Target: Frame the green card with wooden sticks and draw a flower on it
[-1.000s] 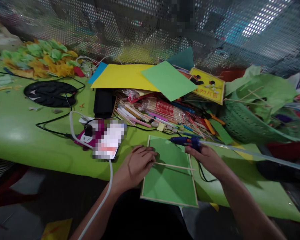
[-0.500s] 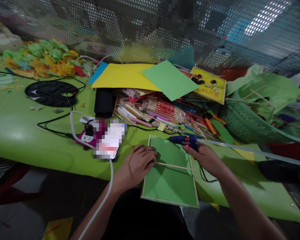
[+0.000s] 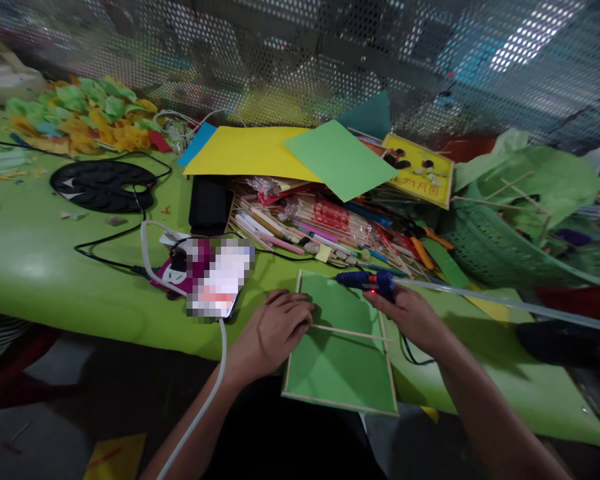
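Note:
A green card [image 3: 343,373] edged with thin wooden strips lies in front of me, overhanging the table's front edge. My left hand [image 3: 283,327] rests on its left edge with bent fingers, closed on the left end of a thin wooden stick [image 3: 350,332] that crosses the card; the fingertips are partly hidden. In my right hand [image 3: 413,317] is a blue hot glue gun [image 3: 367,281] with a small red light lit. Its nozzle points left, over the card's far edge. A long clear glue stick [image 3: 480,295] sticks out of the gun's back.
Behind the card lie pens, bundled sticks and orange-handled scissors [image 3: 423,252]. Yellow card [image 3: 250,152] covers part of them. At left are a phone [image 3: 223,280] on a white cable, a purple power strip [image 3: 167,279] and a black palette [image 3: 103,185]. A green basket [image 3: 485,240] stands right.
The glue gun has shifted very slightly left along the card's far edge with my right hand. My left hand, the card and the stick stay in place.

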A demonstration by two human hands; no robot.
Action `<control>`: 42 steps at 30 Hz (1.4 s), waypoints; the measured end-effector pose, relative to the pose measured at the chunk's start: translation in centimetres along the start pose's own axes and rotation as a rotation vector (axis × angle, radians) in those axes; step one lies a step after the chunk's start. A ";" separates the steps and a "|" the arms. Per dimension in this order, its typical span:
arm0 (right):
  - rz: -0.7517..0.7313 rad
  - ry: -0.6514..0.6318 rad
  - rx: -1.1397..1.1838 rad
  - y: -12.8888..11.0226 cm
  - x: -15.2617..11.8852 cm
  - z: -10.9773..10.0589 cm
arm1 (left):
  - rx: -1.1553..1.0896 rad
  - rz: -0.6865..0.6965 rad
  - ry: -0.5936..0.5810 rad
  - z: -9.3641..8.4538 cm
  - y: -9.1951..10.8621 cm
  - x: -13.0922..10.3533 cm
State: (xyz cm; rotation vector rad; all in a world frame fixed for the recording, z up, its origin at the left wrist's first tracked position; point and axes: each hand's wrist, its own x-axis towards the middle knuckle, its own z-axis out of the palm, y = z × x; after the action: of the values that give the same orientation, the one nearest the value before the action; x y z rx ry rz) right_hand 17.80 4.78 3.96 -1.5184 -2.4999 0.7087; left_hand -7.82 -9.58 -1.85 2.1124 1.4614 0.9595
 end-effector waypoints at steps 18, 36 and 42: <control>-0.001 -0.021 0.017 0.2 -0.2 -0.4 | -0.014 -0.003 0.002 0.0 0.0 0.0; 0.041 -0.008 -0.002 1.2 -0.8 -0.9 | -0.008 0.013 -0.001 -0.1 -0.1 -0.1; 0.055 -0.003 0.027 2.0 -1.3 -1.4 | -0.001 0.033 -0.016 -0.1 -0.3 -0.2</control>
State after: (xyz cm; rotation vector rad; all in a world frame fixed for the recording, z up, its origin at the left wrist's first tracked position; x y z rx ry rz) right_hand 20.48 4.85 4.42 -1.5839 -2.4494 0.7501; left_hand -8.14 -9.63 -2.08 2.1453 1.4218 0.9524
